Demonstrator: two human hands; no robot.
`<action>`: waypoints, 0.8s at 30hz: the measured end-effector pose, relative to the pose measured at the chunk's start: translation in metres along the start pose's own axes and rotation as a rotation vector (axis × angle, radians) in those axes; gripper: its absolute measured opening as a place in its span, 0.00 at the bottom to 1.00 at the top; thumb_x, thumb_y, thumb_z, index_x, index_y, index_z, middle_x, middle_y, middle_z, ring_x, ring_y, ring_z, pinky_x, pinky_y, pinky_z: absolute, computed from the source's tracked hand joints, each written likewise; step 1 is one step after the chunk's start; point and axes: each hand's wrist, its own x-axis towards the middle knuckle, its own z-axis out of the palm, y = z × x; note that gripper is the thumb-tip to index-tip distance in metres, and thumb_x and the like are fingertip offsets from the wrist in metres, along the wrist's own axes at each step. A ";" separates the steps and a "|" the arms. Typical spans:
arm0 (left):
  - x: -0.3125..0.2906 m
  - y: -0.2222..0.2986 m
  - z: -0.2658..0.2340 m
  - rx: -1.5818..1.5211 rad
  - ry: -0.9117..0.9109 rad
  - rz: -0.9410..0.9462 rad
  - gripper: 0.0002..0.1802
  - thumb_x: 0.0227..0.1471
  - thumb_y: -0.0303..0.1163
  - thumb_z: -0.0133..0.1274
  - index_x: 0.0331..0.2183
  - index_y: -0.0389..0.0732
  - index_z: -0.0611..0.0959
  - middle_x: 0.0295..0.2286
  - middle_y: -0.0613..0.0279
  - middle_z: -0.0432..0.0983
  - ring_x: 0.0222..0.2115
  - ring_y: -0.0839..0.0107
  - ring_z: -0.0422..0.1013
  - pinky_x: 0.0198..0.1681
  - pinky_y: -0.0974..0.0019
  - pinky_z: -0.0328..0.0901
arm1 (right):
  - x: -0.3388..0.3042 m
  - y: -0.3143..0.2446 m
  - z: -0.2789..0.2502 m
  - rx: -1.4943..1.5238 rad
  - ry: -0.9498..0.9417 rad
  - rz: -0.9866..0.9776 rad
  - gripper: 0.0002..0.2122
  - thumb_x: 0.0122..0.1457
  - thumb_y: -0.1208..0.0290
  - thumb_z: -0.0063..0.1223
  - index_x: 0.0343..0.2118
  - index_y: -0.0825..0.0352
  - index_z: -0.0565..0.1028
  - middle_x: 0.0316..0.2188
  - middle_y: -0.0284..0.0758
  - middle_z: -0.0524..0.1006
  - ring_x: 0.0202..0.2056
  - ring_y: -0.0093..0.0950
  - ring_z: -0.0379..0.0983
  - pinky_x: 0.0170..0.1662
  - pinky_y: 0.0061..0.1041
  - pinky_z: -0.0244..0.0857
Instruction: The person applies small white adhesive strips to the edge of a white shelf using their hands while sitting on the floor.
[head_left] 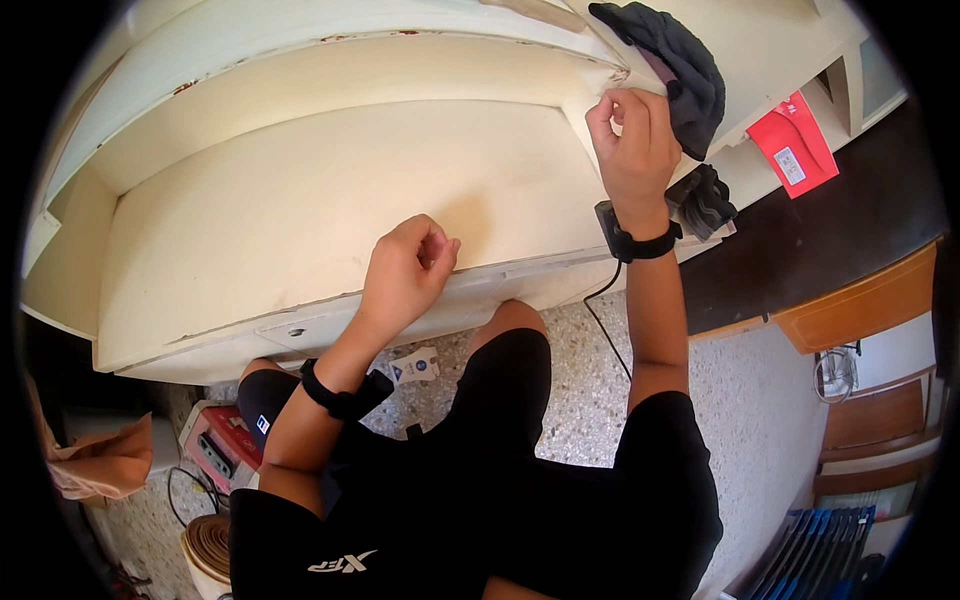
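My left hand hovers above the front part of a cream-coloured shelf, its fingers curled into a loose fist with nothing showing in it. Higher up and to the right, my right hand is raised near the shelf's right end. Its fingers bend toward the thumb, and no object shows between them. Just right of that hand a dark grey cloth hangs over the edge, with a black crumpled item below it. Both wrists carry black straps with a small box; a cable runs from the right one.
A red box sits in an opening at the right, beside a dark tabletop. On the speckled floor lies a white device. At lower left are a red-and-white box, a rolled mat and brown cloth.
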 end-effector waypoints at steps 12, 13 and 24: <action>0.016 0.028 -0.004 -0.004 -0.043 -0.025 0.08 0.57 0.28 0.63 0.37 0.35 0.82 0.24 0.64 0.75 0.22 0.77 0.70 0.27 0.71 0.65 | 0.014 0.007 -0.004 -0.030 -0.169 0.004 0.10 0.50 0.78 0.64 0.32 0.62 0.72 0.30 0.31 0.71 0.26 0.29 0.76 0.26 0.25 0.71; 0.022 0.036 -0.003 -0.007 -0.035 0.049 0.08 0.57 0.28 0.63 0.38 0.36 0.83 0.25 0.63 0.76 0.23 0.76 0.70 0.27 0.70 0.66 | 0.012 0.006 -0.004 -0.017 -0.174 0.024 0.10 0.50 0.78 0.64 0.32 0.62 0.72 0.31 0.31 0.72 0.27 0.30 0.76 0.27 0.26 0.71; 0.138 0.094 0.028 0.452 0.264 0.867 0.06 0.54 0.30 0.64 0.37 0.46 0.87 0.31 0.68 0.79 0.24 0.65 0.77 0.25 0.63 0.72 | 0.009 0.011 -0.008 0.143 -0.205 0.082 0.11 0.53 0.78 0.64 0.35 0.64 0.72 0.32 0.34 0.73 0.30 0.33 0.78 0.30 0.29 0.74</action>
